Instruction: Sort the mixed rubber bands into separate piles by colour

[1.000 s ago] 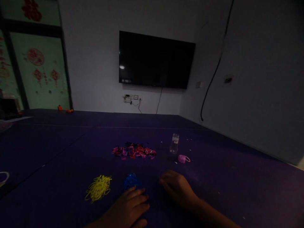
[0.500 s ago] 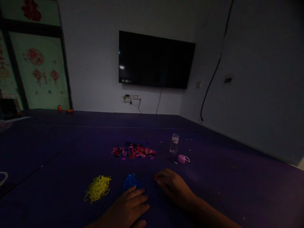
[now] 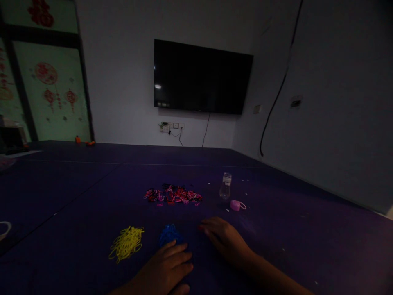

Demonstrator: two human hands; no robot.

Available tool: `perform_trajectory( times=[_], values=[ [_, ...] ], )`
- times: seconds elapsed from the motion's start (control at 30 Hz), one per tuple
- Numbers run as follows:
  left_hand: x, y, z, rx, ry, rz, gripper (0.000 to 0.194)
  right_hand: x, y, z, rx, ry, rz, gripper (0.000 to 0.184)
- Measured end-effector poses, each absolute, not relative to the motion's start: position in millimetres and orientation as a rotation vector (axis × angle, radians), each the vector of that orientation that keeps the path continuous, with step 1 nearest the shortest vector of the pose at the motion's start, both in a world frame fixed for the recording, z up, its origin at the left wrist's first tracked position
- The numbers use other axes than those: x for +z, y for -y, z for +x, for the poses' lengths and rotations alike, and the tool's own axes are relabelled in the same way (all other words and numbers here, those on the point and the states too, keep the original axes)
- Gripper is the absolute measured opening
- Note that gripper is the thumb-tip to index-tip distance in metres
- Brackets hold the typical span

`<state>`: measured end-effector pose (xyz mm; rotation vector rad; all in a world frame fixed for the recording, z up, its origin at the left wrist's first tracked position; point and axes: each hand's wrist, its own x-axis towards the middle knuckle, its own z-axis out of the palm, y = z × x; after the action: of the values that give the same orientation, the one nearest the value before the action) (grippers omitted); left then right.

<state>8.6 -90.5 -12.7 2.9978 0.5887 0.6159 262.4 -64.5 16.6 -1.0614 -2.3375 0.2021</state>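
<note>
My left hand lies open on the purple mat, palm down with fingers spread. Its fingertips rest at the near edge of a pile of blue rubber bands, partly covering it. To its left is a loose heap of yellow rubber bands. My right hand is low on the mat, right of the blue pile, with its fingers closed around a small red rubber band that shows at the fingertips. Beyond both hands lies a mixed pile of pink, red and black rubber bands.
A clear small bottle stands beyond my right hand, with a pink cap with a loop beside it. White scraps dot the purple mat. A white ring-shaped edge shows at far left. A television hangs on the wall.
My right hand has shifted slightly left and away from me, and red has come into view at its fingertips. My left hand stays in place.
</note>
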Motion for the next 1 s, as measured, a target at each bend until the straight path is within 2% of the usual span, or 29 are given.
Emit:
perform_trajectory(
  times=[0.53, 0.8, 1.0],
  values=[
    [-24.3, 83.8, 12.7, 0.636, -0.579, 3.070, 0.038, 11.1, 42.0, 250.1, 0.163, 2.248, -1.049, 0.033],
    [-32.9, 75.7, 14.2, 0.750, -0.533, 3.202, 0.035, 10.2, -33.3, 229.0, 0.237, 1.852, -1.052, 0.055],
    [-36.7, 73.8, 12.9, 0.760, -0.542, 3.195, 0.030, 11.6, -60.7, 220.7, 0.127, 2.055, -1.101, 0.056]
  ],
)
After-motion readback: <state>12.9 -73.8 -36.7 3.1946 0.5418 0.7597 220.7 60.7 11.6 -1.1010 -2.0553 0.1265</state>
